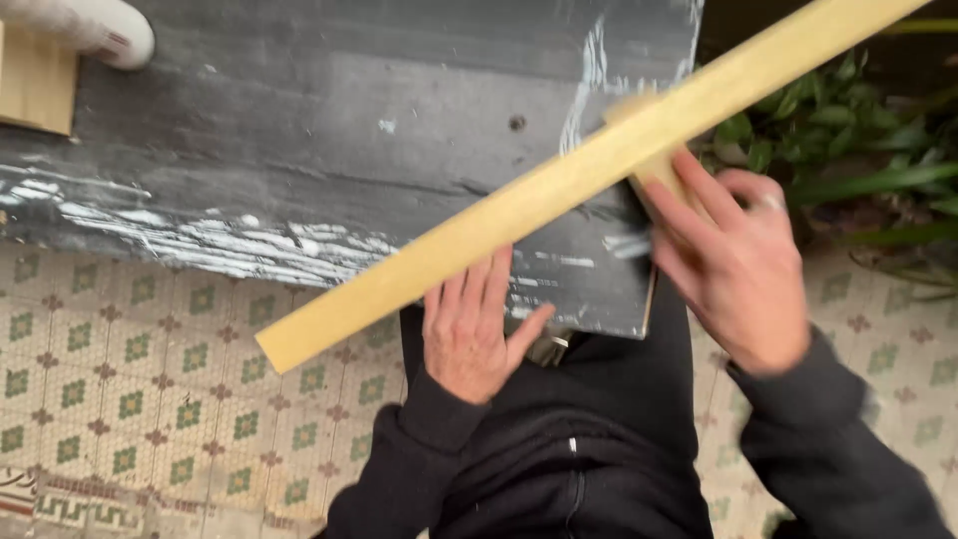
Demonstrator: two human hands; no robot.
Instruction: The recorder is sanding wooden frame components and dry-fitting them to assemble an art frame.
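- A long pale wood strip [589,175] lies slantwise across the dark tabletop [299,120], running from low on the left to the upper right corner of the view.
- Its lower end juts past the tabletop's front edge, over the tiled floor [130,379].
- The left hand [469,329] lies flat, fingers spread and pointing up, against the strip's lower edge near the tabletop's front; it grips nothing.
- The right hand [733,265] is blurred; its fingers reach up to a small wood block [654,150] that sits under the strip, near the tabletop's right edge. The fingers rest on or around the block, but whether they clasp it I cannot tell.
- White smears and scrape marks streak the tabletop along its front edge and right side.
- At the top left, a white rounded object [105,30] lies on the tabletop beside a pale wood piece [35,85].
- Green plants [848,130] stand beyond the tabletop's right edge.
- Both arms wear dark sleeves.
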